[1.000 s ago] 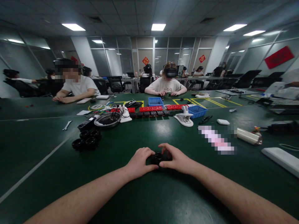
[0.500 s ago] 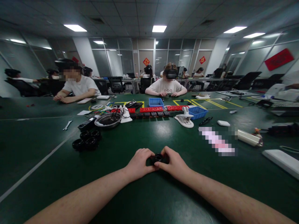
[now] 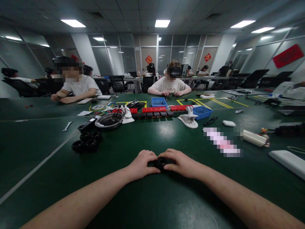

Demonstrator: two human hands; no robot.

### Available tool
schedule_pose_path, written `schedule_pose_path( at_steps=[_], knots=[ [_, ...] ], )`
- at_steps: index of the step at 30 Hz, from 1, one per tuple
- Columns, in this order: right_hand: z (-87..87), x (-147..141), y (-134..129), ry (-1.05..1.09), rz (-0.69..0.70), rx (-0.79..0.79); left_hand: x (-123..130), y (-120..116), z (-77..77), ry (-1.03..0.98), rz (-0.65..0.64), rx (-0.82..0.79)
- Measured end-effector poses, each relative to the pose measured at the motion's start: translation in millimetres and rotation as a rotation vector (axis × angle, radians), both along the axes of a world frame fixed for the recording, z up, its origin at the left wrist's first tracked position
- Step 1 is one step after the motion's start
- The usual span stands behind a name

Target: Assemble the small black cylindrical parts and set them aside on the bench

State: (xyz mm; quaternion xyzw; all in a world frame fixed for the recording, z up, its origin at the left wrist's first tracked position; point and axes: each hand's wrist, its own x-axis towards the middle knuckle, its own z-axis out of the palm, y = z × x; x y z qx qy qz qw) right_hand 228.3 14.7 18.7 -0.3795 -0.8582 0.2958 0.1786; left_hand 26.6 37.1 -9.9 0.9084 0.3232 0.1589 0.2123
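Far left there's a wrench [image 3: 67, 126] on the green tabletop [image 3: 133, 140], then a bunch of black round parts [image 3: 91, 144] huddled together. Front and center, the left hand [image 3: 143, 164] has its thumb and fingers curled onto a small black piece [image 3: 161, 162], with the right hand [image 3: 179, 163] gripping its other side. Way right, a pale cylinder [image 3: 253, 138] is lying down.

Black round part [image 3: 161, 163], hollow centre, between fingers [image 3: 168, 167]
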Motion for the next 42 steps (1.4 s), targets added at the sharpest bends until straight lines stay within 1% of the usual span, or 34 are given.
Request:
schedule_pose_path(
  at_steps=[4, 6, 9, 11, 15, 18, 21, 25, 28, 31, 35, 39, 42],
  knots=[
    [0.7, 4.9, 2.9, 0.017, 0.097, -0.038, 0.5, -1.2, -0.4, 0.02, -0.006, 0.033],
    [-1.5, 6.5, 3.2, 0.044, 0.084, -0.067, 1.6, -3.2, -0.6, 0.018, 0.013, 0.056],
    [-7.7, 5.9, 2.5, 0.102, -0.036, -0.147, 3.2, -5.9, -1.5, 0.01, 0.051, 0.077],
    [-12.7, 2.6, 1.3, 0.134, -0.115, -0.159, 3.9, -6.9, -2.4, 0.006, 0.08, 0.09],
    [-20.3, -8.4, -3.4, 0.124, -0.273, -0.041, 4.3, -7.4, -4.4, -0.016, 0.133, 0.107],
    [-22.9, -15.6, -7.4, 0.096, -0.371, 0.028, 4.5, -7.5, -4.7, -0.027, 0.14, 0.105],
    [-24.6, -19.3, -9.7, 0.077, -0.428, 0.077, 5.0, -7.9, -4.2, -0.03, 0.143, 0.103],
    [-26.2, -21.4, -10.6, 0.075, -0.456, 0.109, 5.4, -7.9, -4.5, -0.036, 0.151, 0.107],
    [-25.0, -22.0, -11.5, 0.08, -0.435, 0.108, 5.3, -6.9, -5.6, -0.044, 0.148, 0.104],
    [-19.8, -19.8, -11.5, 0.064, -0.366, 0.1, 4.9, -5.3, -5.6, -0.041, 0.138, 0.094],
    [-8.1, -10.1, -6.9, 0.042, -0.196, 0.086, 3.5, -3.0, -2.6, -0.02, 0.088, 0.063],
    [1.5, 1.1, -0.4, 0.012, 0.01, -0.01, 2.2, -1.2, -0.3, 0.014, 0.01, 0.049],
    [4.0, 5.7, 1.6, -0.009, 0.089, -0.035, 2.1, -1.2, -0.7, 0.023, -0.007, 0.059]
  ],
)
